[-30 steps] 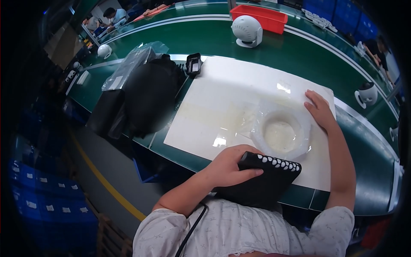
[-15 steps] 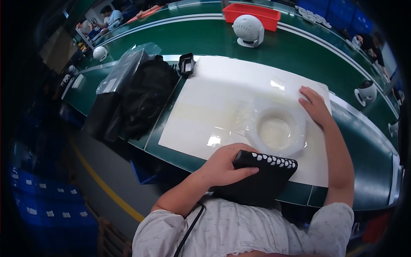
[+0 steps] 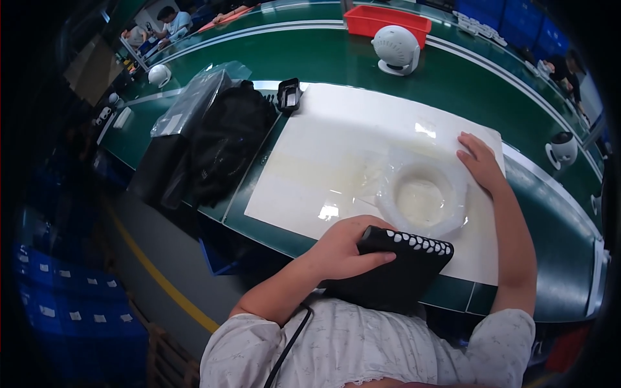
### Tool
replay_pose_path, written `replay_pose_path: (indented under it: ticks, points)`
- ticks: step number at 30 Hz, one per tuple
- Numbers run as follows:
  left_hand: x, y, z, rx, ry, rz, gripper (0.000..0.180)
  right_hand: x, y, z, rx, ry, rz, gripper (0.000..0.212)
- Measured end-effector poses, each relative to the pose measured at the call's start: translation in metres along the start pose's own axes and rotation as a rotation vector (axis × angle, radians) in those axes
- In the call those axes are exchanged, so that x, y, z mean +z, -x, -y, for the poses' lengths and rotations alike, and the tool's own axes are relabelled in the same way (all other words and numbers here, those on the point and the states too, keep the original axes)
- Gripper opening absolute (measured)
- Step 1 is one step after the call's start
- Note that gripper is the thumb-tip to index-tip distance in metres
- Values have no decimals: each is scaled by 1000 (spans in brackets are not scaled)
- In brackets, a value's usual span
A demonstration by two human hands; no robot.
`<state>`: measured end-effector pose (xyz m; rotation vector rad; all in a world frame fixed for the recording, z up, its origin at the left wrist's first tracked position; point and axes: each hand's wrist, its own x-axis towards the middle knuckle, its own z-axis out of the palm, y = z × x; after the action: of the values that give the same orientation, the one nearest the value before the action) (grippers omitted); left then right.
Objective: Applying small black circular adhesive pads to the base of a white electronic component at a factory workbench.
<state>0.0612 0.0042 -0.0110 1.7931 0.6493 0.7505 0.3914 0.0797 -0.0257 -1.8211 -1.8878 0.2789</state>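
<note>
My left hand [image 3: 354,249] is closed round a black flat case [image 3: 394,275] held upright at the table's near edge, thumb on its near face. White oval dabs line the case's top edge. Its lower part rests near my body. Just beyond it, a translucent white ring-shaped roll [image 3: 388,207] lies flat on a white board [image 3: 304,161], with a loose clear flap at its left. My right hand [image 3: 482,161] rests on the board to the right of the roll, fingers stretched out and holding nothing.
Black bag [image 3: 229,139], clear plastic bag [image 3: 200,97] and small black frame-like part [image 3: 289,96] lie left. White round-headed devices [image 3: 394,48] stand on the green belt [image 3: 284,55] beyond, near a red bin [image 3: 387,22]. Other people [image 3: 174,24] sit far off.
The view has shifted slightly. The nearest white device on the belt has moved to the right. Both my hands and the black case stay nearly where they were.
</note>
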Motion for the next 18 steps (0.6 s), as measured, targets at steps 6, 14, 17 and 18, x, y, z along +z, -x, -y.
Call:
replay_pose_path:
  ticks: [6, 14, 17, 18]
  points:
    - [0, 0, -2, -56, 23, 5, 30, 1, -2, -3, 7, -15, -1, 35]
    - [-1, 0, -4, -71, 6, 16, 31, 1, 0, -1, 0, 3, -4, 34]
    - [-1, 0, -5, -62, -17, 7, 31, 1, 0, -1, 1, 1, -10, 35]
    - [0, 0, -5, -58, -23, -3, 31, 1, 0, -1, -4, 21, -15, 34]
